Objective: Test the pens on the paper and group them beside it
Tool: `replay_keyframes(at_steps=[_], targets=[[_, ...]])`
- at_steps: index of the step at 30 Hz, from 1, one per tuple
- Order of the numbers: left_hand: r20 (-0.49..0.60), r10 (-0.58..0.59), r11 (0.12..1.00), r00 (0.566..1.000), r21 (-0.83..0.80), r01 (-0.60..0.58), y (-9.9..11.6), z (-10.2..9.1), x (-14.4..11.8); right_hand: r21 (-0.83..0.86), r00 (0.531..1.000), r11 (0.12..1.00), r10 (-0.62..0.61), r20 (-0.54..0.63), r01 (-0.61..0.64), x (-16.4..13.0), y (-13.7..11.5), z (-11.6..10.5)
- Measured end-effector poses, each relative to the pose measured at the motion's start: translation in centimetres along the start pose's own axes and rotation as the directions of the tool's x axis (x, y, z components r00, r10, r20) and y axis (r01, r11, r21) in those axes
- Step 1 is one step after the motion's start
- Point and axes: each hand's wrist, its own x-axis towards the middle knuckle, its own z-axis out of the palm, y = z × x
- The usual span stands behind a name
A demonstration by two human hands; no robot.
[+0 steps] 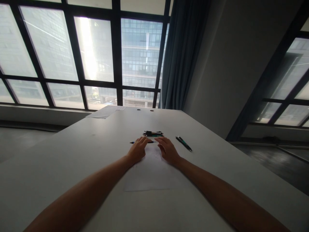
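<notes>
Both our forearms stretch out from the near edge of the desk toward the middle, and they're the closest thing to us here. Our left hand and right hand sit side by side on the far end of a white sheet of paper, fingers curled down. Between the fingertips runs a thin blue pen, lying flat along the paper's far edge, its tip poking out past the left hand. We honestly can't tell if either hand is actually pinching it or just resting on it.

Just beyond the hands there's a small bunch of pens. Off to the right, a dark pen with green trim lies on its own. Way over at the far left corner, more paper lies by the window.
</notes>
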Motion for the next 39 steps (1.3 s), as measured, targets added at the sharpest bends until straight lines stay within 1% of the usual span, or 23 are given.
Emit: replay_keyframes(at_steps=[2,5,7,9,12,15,20,26,29,33,35,39], targets=[[-0.018,0.016,1.0,1.0,-0.023,-0.016,-0.1,0.0,0.0,-0.023,0.996,0.996,0.085,-0.018,-0.086,0.1,0.2,0.2],[-0.041,0.017,0.998,0.999,-0.058,-0.02,-0.4,0.2,-0.1,-0.155,0.975,0.963,0.218,-0.034,-0.221,0.1,1.3,0.5],[-0.019,0.017,0.998,1.0,-0.06,-0.018,-0.4,0.2,-0.2,-0.233,0.966,0.94,0.258,0.001,-0.251,0.1,1.9,0.6],[0.028,0.015,0.999,0.999,-0.036,-0.014,-0.3,0.2,-0.2,-0.268,0.958,0.926,0.284,0.033,-0.265,0.0,2.2,0.6],[0.084,0.009,1.0,0.996,0.025,-0.011,-0.1,0.0,-0.2,-0.278,0.95,0.918,0.307,0.055,-0.281,0.1,2.1,0.6],[0.104,0.011,0.999,0.995,0.052,-0.016,0.0,-0.1,-0.2,-0.282,0.941,0.909,0.333,0.054,-0.306,0.2,1.9,0.6],[0.114,0.0,0.998,0.993,0.062,-0.007,0.0,0.0,-0.3,-0.287,0.954,0.915,0.3,0.01,-0.285,0.1,2.0,0.8],[0.103,-0.011,0.998,0.995,0.056,0.006,0.4,-0.2,-0.3,-0.265,0.953,0.925,0.298,0.056,-0.274,0.2,2.1,1.0],[0.086,-0.053,0.996,0.995,0.069,0.047,0.6,-0.2,-0.3,-0.23,0.953,0.933,0.296,0.06,-0.276,0.2,2.0,0.9],[0.064,-0.129,0.985,0.99,0.128,0.12,0.6,-0.2,-0.3,-0.181,0.96,0.945,0.28,0.016,-0.273,0.1,1.8,0.7],[0.057,-0.158,0.977,0.986,0.152,0.148,0.7,-0.3,-0.3,-0.165,0.965,0.952,0.264,0.012,-0.258,0.1,1.6,0.6],[0.059,-0.185,0.971,0.981,0.163,0.174,0.9,-0.4,-0.2,-0.155,0.972,0.961,0.234,0.015,-0.229,0.1,1.3,0.5]])
